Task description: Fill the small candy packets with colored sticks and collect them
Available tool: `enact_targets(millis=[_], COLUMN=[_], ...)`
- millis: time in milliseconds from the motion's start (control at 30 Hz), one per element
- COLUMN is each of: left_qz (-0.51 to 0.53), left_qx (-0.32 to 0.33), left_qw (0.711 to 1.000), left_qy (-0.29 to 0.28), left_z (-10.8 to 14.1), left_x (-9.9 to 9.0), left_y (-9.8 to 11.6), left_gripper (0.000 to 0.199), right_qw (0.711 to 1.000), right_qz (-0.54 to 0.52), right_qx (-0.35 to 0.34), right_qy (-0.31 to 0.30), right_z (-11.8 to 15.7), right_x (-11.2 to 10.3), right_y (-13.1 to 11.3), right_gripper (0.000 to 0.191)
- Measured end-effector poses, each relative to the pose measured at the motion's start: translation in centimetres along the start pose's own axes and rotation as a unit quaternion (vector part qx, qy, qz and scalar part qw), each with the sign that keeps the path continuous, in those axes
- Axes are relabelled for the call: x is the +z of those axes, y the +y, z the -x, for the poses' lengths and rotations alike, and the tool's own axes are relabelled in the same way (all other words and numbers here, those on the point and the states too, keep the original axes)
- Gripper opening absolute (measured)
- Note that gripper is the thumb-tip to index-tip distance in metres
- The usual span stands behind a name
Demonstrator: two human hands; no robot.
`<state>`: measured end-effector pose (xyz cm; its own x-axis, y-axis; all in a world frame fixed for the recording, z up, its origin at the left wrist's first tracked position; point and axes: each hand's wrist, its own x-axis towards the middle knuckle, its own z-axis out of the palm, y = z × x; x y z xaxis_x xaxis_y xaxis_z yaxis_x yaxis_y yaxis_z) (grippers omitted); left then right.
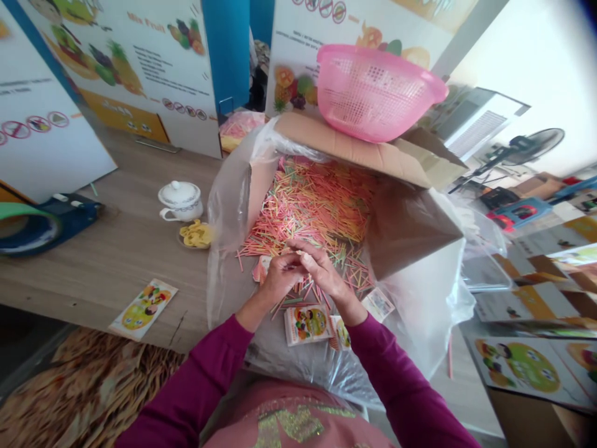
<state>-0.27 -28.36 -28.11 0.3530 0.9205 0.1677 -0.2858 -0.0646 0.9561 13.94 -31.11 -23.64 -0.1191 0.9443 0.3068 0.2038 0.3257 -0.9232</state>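
Note:
My left hand [280,275] and my right hand [323,269] meet at the front of an open cardboard box [401,236]. The fingers of both are curled together, and what lies between them is too small or hidden to make out. Beneath and behind them, thin pink, orange, yellow and green sticks [317,199] are heaped in the box. Just below my hands rests a small printed packet [308,325] with fruit pictures. A second small packet [342,333] is by my right wrist, and a printed slip [377,303] lies to its right.
Clear plastic sheeting [420,317] lines the box and drapes over its sides. On its back flap sits a pink basket [377,93]. Left on the table are a lidded white cup [181,200], a dish of yellow pieces [196,235], a tape dispenser [69,214] and a flat printed pouch [143,309].

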Motion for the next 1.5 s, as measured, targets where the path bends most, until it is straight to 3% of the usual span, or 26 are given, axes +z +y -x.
enact_targets(millis=[133,167,300,367,500,567,633,733,800,867,1067,1167,1267,1400,1500], left_qz=[0.021,0.022,0.005,0.004,-0.013,-0.079,-0.163,-0.263,-0.301,-0.319,-0.333,-0.331,-0.331,-0.338,-0.345], left_qx=[-0.058,-0.062,-0.012,0.010,0.012,0.040,0.100,0.207,0.263,0.301,0.323,0.315,0.311,0.328,0.327], left_qw=[0.997,0.996,0.996,0.997,0.998,0.992,0.973,0.928,0.900,0.882,0.869,0.873,0.875,0.867,0.866], left_qy=[0.042,0.059,0.093,0.079,0.068,0.094,0.128,0.166,0.174,0.174,0.171,0.169,0.165,0.163,0.156], left_z=[1.4,1.7,2.7,3.3,4.6,5.2,5.7,6.2,6.3,6.3,6.2,6.2,6.2,6.0,5.8], left_x=[-1.5,-2.0,-3.8,-4.4,-5.7,-6.8,-8.1,-9.6,-10.0,-10.1,-9.9,-9.8,-9.6,-9.1,-8.4], left_y=[-0.4,-0.4,0.1,0.4,0.5,0.6,0.8,1.4,1.8,2.1,1.7,1.5,1.5,1.3,0.9], left_gripper=[0.027,0.030,0.030,0.031,0.032,0.018,0.013,0.009,0.007,0.006,0.008,0.008,0.008,0.008,0.009], right_qw=[0.991,0.992,0.999,0.999,0.998,0.991,0.986,0.981,0.961,0.928,0.811,0.782,0.801,0.852,0.884], right_qz=[-0.060,-0.053,0.024,0.023,0.025,0.065,0.107,0.179,0.262,0.360,0.573,0.603,0.575,0.493,0.423], right_qx=[0.002,0.008,0.027,0.035,0.028,-0.005,-0.041,-0.073,-0.078,-0.076,-0.090,-0.095,-0.132,-0.167,-0.149], right_qy=[0.116,0.110,-0.017,-0.027,-0.058,-0.115,-0.125,-0.026,0.042,0.063,-0.080,-0.125,-0.105,0.049,0.131], right_z=[0.4,0.5,0.9,0.8,0.2,-0.3,-1.1,-3.2,-5.2,-7.2,-11.1,-11.6,-11.0,-8.5,-6.4], right_x=[-0.6,-0.6,1.0,2.4,4.9,5.3,4.9,3.4,2.3,1.6,2.1,2.2,1.3,-1.0,-3.1], right_y=[0.6,0.7,1.2,1.3,1.0,0.7,0.6,1.7,3.0,4.3,5.5,4.8,4.2,4.1,4.5], right_gripper=[0.049,0.045,0.022,0.008,0.011,0.013,0.013,0.014,0.016,0.021,0.028,0.025,0.025,0.026,0.025])
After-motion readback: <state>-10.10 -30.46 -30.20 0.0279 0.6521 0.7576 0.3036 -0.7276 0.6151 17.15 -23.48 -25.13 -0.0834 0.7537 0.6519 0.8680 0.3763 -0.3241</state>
